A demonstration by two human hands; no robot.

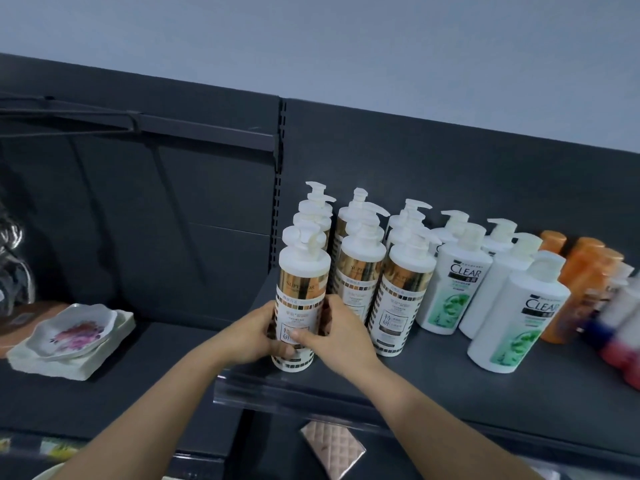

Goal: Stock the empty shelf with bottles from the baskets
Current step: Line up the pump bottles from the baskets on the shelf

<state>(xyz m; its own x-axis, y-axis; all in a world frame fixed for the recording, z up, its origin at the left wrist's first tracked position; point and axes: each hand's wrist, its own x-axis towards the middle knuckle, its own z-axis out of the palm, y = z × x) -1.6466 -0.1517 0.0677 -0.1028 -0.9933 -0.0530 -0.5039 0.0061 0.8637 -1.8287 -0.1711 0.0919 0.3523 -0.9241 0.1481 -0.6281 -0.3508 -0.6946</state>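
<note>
A white and gold pump bottle (300, 292) stands upright at the front left of the dark shelf (433, 375). My left hand (254, 332) wraps its left side and my right hand (337, 332) its right side, thumb across the label. Behind and right of it stand three rows of matching gold pump bottles (360, 271). Further right are white CLEAR bottles (453, 289), orange bottles (581, 278) and blurred red and blue ones (623, 327). No basket is in view.
On the lower left shelf a flowered white dish (74, 332) rests on a pale square tray (72, 365). A clear price strip (277, 393) runs along the shelf's front edge. A pink quilted box (332, 448) lies below. The dark back panel (450, 174) rises behind the bottles.
</note>
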